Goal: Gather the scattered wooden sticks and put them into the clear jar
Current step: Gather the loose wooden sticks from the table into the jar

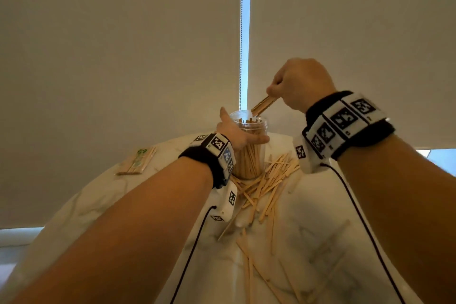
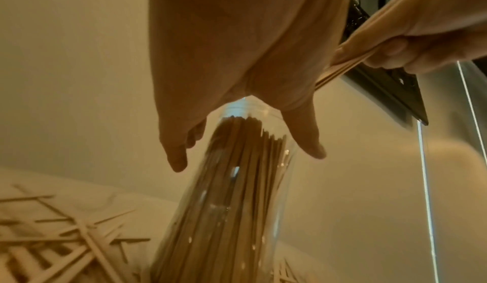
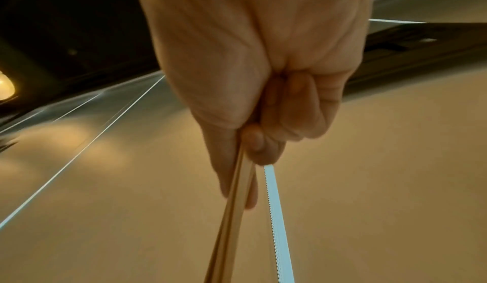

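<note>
The clear jar stands upright at the far middle of the table, packed with upright wooden sticks. My left hand grips it just under the rim; the left wrist view shows thumb and fingers wrapped round the jar. Above the jar mouth, my right hand pinches a small bundle of sticks, its lower end at the rim. In the right wrist view the bundle runs down from the curled fingers. Several loose sticks lie scattered in front of the jar.
A wrapped pack of sticks lies at the table's far left. The white marbled table is round, its edge close behind the jar. Roller blinds with a bead chain hang behind. Cables run from both wrist units.
</note>
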`<state>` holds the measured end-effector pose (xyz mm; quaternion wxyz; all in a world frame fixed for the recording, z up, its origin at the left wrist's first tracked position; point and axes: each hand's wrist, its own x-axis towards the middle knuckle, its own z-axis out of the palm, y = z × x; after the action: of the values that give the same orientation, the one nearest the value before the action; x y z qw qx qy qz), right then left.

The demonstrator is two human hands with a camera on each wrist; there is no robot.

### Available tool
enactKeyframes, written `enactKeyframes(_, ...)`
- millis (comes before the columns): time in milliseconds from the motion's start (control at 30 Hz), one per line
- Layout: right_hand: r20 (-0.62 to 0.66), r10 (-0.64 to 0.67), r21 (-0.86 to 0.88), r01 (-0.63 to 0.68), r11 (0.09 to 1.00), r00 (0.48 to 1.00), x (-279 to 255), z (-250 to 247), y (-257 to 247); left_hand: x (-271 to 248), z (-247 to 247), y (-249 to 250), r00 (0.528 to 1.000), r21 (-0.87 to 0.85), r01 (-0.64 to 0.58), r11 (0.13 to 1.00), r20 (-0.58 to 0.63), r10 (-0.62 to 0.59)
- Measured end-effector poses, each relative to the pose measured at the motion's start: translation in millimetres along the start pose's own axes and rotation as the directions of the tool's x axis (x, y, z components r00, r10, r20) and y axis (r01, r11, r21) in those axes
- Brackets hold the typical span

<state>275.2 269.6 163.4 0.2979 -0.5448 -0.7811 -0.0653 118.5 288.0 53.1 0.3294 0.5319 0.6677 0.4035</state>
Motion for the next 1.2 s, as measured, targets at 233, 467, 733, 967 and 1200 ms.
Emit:
enactKeyframes(233,0.405,-0.138,-0.428,0.321,0.845,0.904,48,9,-39,13,7,-15,0.993,-0.049,-0.109,0.993,-0.053,0.106)
enactKeyframes(467,0.458,-0.129,-0.544,0.392,0.742,0.880,63,62,-40,18,11,-19,0.996,-0.084,-0.079,0.993,-0.042,0.076)
enactKeyframes(733,0.468,0.026,-0.387,0.178,0.905,0.883,61,66,-28,20,12,-21,0.995,-0.032,-0.082,0.996,-0.056,0.080)
enactKeyframes(967,0.522,0.011,-0.430,0.253,0.867,0.853,50,74,-34,19,13,-21,0.996,-0.050,-0.078,0.996,-0.055,0.076)
enactKeyframes(1200,0.555,-0.003,-0.519,0.350,0.780,0.832,54,64,-47,12,12,-20,0.996,-0.049,-0.074,0.996,-0.058,0.071)
